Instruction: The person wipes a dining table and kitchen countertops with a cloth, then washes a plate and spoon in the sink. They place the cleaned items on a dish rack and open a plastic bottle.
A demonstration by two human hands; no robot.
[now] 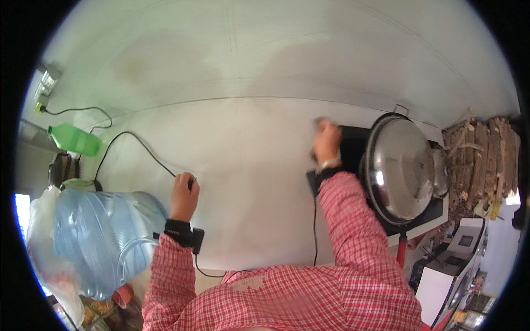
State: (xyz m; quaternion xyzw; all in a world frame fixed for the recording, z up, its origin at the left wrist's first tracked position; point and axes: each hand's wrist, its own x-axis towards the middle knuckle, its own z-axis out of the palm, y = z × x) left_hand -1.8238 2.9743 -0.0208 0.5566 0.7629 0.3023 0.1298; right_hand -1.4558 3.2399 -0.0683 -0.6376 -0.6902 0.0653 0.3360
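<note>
My left hand (184,198) grips the end of a black electrical cable (147,149), with a small dark end piece showing between the fingers. That hand is over the white tabletop (248,173), beside a large blue water bottle lying on its side (103,231). Farther forward, my right hand (328,140) is closed around a grey-brown item (319,120), possibly a cloth, too blurred to name surely. It is at the left edge of a black cooktop (355,142). On the cooktop sits a wide pan (366,178) under a domed metal lid (399,169).
A green plastic bottle (74,140) lies near the back left, by a wall plug (40,107). A whitish plastic bag (51,248) is beside the water bottle. Stacked firewood (482,161) and a white-and-black appliance (445,265) are on the right. A pale wall (248,53) bounds the far side.
</note>
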